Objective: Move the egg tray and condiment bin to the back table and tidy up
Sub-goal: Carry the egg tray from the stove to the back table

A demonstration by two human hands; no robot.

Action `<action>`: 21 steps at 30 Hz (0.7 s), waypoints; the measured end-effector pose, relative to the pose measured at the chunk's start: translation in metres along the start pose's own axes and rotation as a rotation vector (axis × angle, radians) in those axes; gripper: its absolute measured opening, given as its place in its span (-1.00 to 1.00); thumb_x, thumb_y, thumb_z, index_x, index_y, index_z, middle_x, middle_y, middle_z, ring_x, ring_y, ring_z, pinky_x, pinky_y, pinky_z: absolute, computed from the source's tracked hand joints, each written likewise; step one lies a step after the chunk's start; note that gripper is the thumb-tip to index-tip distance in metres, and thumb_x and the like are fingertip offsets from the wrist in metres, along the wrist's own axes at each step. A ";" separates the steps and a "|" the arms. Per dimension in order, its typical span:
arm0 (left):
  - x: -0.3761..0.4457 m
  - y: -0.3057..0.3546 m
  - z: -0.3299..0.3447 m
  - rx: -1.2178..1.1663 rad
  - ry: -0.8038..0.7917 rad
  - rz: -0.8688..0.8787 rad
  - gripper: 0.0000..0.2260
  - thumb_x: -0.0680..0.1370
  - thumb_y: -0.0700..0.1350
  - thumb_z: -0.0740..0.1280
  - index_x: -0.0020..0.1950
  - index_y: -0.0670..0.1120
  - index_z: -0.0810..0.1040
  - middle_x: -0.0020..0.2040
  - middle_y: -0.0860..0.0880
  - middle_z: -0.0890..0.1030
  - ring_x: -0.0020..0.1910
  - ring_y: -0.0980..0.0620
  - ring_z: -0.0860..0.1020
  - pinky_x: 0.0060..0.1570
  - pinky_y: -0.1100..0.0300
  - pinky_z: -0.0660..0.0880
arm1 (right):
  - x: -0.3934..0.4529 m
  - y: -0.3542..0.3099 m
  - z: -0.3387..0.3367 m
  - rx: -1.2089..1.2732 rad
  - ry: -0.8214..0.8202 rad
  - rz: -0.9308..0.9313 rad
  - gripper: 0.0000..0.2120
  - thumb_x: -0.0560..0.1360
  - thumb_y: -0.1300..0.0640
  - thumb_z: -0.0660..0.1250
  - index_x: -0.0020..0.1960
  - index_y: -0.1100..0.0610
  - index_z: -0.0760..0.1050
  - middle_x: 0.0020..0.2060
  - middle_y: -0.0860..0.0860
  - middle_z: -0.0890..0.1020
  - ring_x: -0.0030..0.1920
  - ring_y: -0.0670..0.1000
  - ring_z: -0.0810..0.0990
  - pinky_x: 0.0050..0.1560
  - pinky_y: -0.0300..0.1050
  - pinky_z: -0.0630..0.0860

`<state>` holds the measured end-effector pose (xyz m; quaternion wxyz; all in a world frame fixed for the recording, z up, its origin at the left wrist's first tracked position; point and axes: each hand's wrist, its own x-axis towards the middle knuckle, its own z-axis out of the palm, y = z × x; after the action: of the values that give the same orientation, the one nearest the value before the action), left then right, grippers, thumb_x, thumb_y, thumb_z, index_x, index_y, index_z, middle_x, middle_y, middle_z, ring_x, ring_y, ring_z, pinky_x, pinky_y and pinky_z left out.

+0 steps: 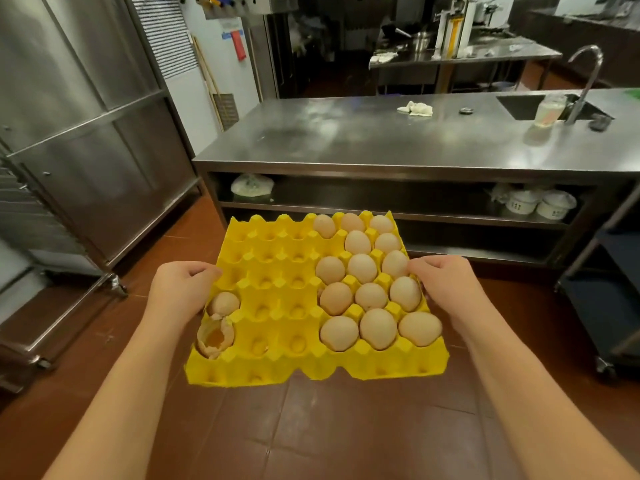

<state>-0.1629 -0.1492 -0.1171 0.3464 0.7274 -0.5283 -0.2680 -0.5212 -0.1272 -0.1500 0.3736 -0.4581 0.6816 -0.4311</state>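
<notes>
Eggs fill mostly the right half of the yellow moulded egg tray (277, 296), which is carried at centre frame above the red tiled floor (329, 427). It is gripped at its side edges by the left hand (181, 289) and right hand (446, 282). Cracked shells (216, 336) sit lower left. Level carriage is advised toward the steel table (381, 136) ahead, since weight is lopsided.

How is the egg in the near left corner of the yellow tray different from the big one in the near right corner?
The near-left egg is cracked open, its orange yolk showing; the near-right egg is whole. The near-left egg has jagged shell edges; the near-right egg is smooth. Both sit in cups of the yellow tray and have pale tan shells.
</notes>
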 end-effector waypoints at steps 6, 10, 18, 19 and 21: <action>0.067 0.018 0.029 -0.026 0.035 -0.034 -0.90 0.56 -0.09 0.37 -0.11 0.05 0.66 -0.27 0.04 0.58 -0.31 0.11 0.45 -0.27 0.24 0.39 | 0.078 -0.021 0.005 0.011 -0.020 0.000 -0.79 0.52 0.05 0.35 -0.24 0.03 0.67 -0.49 -0.12 0.61 -0.30 -0.06 0.58 -0.32 -0.16 0.45; 0.121 0.029 0.043 -0.020 0.024 -0.018 -0.89 0.56 -0.10 0.37 -0.11 0.04 0.67 -0.24 -0.03 0.59 -0.32 0.09 0.45 -0.25 0.20 0.43 | 0.132 -0.029 0.021 0.005 -0.028 0.006 -0.79 0.53 0.06 0.35 -0.24 0.04 0.67 -0.50 -0.16 0.60 -0.31 -0.09 0.56 -0.34 -0.17 0.42; 0.251 0.050 0.062 -0.024 -0.008 0.021 -0.88 0.57 -0.10 0.37 -0.11 0.05 0.68 -0.19 0.02 0.63 -0.17 0.00 0.56 -0.03 -0.09 0.57 | 0.242 -0.051 0.065 0.001 0.028 0.025 -0.77 0.53 0.06 0.35 -0.29 0.01 0.64 -0.57 -0.20 0.54 -0.39 -0.13 0.50 -0.38 -0.20 0.38; 0.267 0.054 0.066 -0.019 -0.018 0.024 -0.88 0.57 -0.10 0.36 -0.12 0.06 0.67 -0.18 0.02 0.63 -0.15 -0.01 0.57 -0.02 -0.08 0.57 | 0.254 -0.055 0.069 -0.004 0.037 0.029 -0.77 0.52 0.05 0.35 -0.29 0.02 0.64 -0.57 -0.19 0.54 -0.41 -0.13 0.50 -0.39 -0.20 0.39; 0.296 0.063 0.074 -0.010 -0.034 0.033 -0.88 0.58 -0.10 0.34 -0.07 0.04 0.67 -0.13 0.03 0.62 -0.14 0.05 0.55 0.00 -0.05 0.57 | 0.277 -0.061 0.073 -0.005 0.052 0.029 -0.75 0.51 0.06 0.35 -0.29 0.10 0.65 -0.56 -0.12 0.53 -0.42 -0.10 0.49 -0.39 -0.16 0.41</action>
<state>-0.1675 -0.4606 -0.1202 0.3453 0.7124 -0.5445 -0.2771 -0.5198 -0.4203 -0.1506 0.3609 -0.4379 0.6987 -0.4357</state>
